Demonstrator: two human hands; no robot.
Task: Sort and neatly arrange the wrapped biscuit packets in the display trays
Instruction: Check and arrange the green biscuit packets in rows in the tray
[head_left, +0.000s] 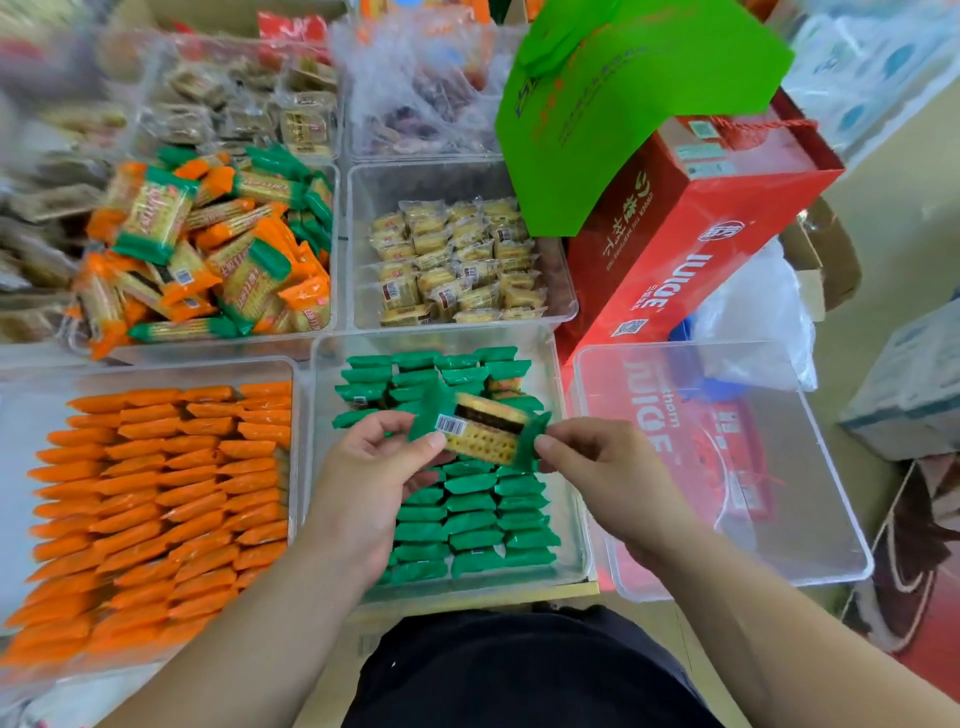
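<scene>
A green-wrapped biscuit packet (480, 428) with a barcode is held above the clear tray (574, 564) of neatly rowed green packets (478, 519). My left hand (363, 483) pinches its left end and my right hand (602, 467) pinches its right end. To the left, a clear tray (156, 371) holds orange packets (156, 493) in tidy rows. Behind that, another tray (335, 249) holds a loose mixed heap of orange and green packets (208, 249).
A tray of small yellow biscuit packets (457, 260) sits behind the green tray. An empty clear tray (727, 467) stands at the right, over a red juice box (691, 223) with a green bag (623, 104) on it. More snack trays line the back.
</scene>
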